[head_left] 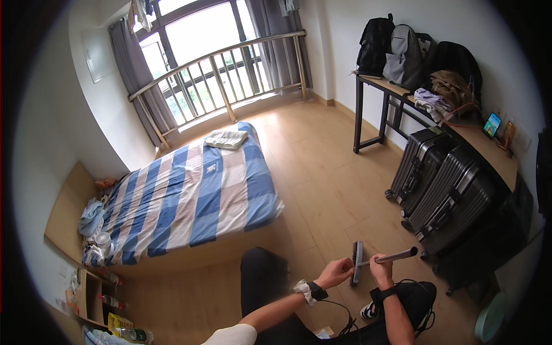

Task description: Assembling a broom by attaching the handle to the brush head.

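Observation:
My right hand [381, 272] is wrapped around the handle [402, 255] of a floor brush, close to its head. The grey brush head [359, 260] stands on edge, its dark bristles turned toward my left hand [336, 273]. The fingers of that hand are curled and pinched together at the bristles; whether they grip the bristles or something small caught in them is too fine to see. The handle points right, toward the suitcases. Both wrists carry black bands, and a white scrunchie sits on the left one. A dark cable [348, 316] hangs below my hands.
Two black suitcases [460, 198] stand at the right, beside a narrow table [494, 154] bearing backpacks, clothes and a phone. A bed with a blue checked sheet [190, 190] fills the left. Lower left is a small wooden cabinet [90, 296] with bottles. A green round object [490, 317] stands lower right.

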Action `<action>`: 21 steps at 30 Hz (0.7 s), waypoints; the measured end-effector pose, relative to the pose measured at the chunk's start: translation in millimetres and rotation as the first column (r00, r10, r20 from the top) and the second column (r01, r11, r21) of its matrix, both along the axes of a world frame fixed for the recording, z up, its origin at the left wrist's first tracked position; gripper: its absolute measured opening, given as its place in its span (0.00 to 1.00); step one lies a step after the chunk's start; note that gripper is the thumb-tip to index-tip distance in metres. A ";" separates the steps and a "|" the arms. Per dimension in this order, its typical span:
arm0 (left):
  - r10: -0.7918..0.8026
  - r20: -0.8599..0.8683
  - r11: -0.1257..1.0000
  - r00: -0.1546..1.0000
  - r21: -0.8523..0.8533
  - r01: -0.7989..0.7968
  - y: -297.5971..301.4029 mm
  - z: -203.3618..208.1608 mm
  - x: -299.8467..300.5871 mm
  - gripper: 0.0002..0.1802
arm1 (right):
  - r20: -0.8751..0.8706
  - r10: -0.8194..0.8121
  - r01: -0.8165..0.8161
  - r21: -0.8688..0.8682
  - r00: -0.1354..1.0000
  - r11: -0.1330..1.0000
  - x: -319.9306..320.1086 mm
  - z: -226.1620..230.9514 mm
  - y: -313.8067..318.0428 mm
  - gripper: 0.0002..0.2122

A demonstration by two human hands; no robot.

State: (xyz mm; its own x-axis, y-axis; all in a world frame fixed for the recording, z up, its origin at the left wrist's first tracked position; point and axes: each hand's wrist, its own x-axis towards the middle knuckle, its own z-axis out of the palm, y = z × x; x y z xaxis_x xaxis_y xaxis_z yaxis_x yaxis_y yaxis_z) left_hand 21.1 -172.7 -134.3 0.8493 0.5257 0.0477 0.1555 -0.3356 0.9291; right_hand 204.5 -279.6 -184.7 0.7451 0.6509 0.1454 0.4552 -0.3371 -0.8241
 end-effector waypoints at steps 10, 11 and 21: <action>-0.037 0.122 0.998 0.992 -0.038 0.042 -8.0 -6.0 9.1 0.09 | -0.519 0.188 -0.054 0.263 0.834 0.963 -7.4 1.3 0.2 0.09; -0.040 0.121 0.998 0.992 -0.038 0.045 -8.4 -7.9 9.6 0.09 | -0.519 0.185 -0.051 0.262 0.834 0.964 -7.9 -3.3 0.3 0.09; -0.029 0.037 1.000 0.999 0.006 0.029 -4.7 -8.6 4.1 0.09 | -0.092 -0.026 0.027 0.005 0.995 1.000 13.0 -3.1 -10.6 0.05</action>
